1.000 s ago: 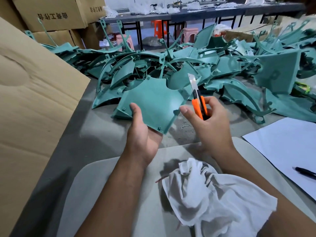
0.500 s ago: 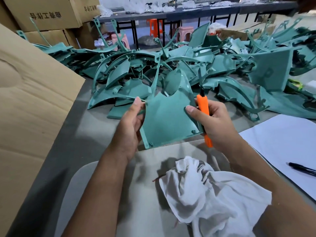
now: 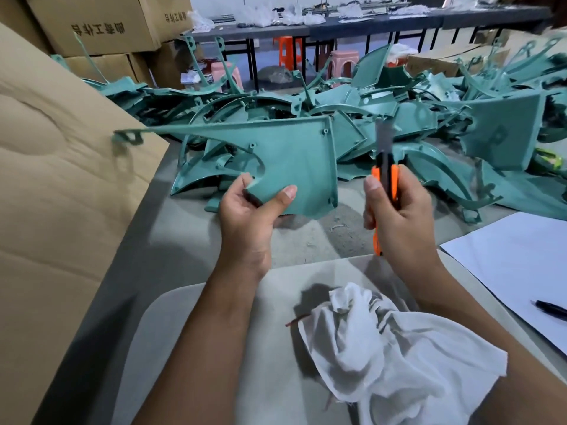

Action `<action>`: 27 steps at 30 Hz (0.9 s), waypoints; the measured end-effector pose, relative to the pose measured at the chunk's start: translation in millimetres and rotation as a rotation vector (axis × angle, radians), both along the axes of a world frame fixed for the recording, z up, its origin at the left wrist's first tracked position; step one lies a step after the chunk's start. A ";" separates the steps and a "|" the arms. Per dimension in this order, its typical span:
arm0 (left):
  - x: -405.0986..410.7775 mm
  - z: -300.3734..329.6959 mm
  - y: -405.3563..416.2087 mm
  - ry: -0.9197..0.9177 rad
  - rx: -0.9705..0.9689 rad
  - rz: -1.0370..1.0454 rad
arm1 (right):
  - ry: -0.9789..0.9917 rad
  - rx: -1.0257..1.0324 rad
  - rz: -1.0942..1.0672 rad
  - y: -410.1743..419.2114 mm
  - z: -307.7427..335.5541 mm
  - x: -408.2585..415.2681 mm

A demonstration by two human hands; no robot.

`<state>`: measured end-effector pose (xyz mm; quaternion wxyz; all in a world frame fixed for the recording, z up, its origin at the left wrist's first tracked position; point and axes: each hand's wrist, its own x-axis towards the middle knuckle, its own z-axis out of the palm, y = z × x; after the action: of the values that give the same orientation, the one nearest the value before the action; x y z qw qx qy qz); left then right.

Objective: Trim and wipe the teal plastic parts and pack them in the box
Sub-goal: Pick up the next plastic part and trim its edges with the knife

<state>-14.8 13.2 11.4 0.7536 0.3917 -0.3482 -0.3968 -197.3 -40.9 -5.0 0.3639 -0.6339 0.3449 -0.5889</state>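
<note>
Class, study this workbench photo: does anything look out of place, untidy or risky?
Yes. The right hand holds an orange utility knife with its blade out, pointing up beside the teal part gripped by the left hand. Behind, teal parts lie in a tangled heap, and small trimmings litter the table.

Even overhead light, soft shadows on desk (image 3: 129, 271) lower centre; motion blur mid-frame, wide-angle bending at edges.

Grey worktable (image 3: 184, 228); stacked brown cardboard cartons (image 3: 101, 23) behind left; long dark bench (image 3: 352, 24) at back; orange (image 3: 287, 50) and pink plastic stools (image 3: 342, 64); blue-grey floor (image 3: 267, 56).
</note>
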 end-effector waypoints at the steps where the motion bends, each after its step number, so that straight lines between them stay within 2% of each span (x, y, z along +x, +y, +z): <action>1: -5.7 4.0 0.6 0.023 -0.002 0.008 | 0.066 -0.064 0.004 1.9 -0.6 1.6; 5: -23.1 17.5 3.6 0.100 -0.044 0.026 | 0.310 -0.301 -0.041 7.9 -1.9 9.0; 11: -14.0 30.9 0.5 0.301 -0.061 0.095 | 0.411 -0.347 -0.105 9.2 -4.0 10.0; 13: -9.8 30.0 0.0 0.310 -0.059 0.097 | 0.449 -0.346 -0.127 7.3 -4.3 8.8; 15: -6.5 26.2 -0.2 0.334 -0.062 0.080 | 0.462 -0.337 -0.145 4.2 -6.7 8.2; 18: 2.5 20.6 -0.1 0.515 -0.083 0.060 | 0.477 -0.279 -0.255 -2.9 -9.7 4.5; 21: 11.4 15.4 -1.6 0.602 -0.063 0.079 | 0.499 -0.224 -0.379 -8.0 -10.0 -0.8; 24: 9.4 12.9 -4.1 0.612 -0.018 0.078 | 0.424 -0.315 -0.335 -6.6 -7.3 -2.1; 27: 1.3 11.0 -4.9 0.620 0.022 0.052 | 0.485 -0.405 -0.239 -1.9 -6.2 4.0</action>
<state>-13.5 8.3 22.4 0.8294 0.2692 -0.0872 -0.4816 -193.3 -42.8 -11.2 0.0665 -0.7699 0.3694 -0.5161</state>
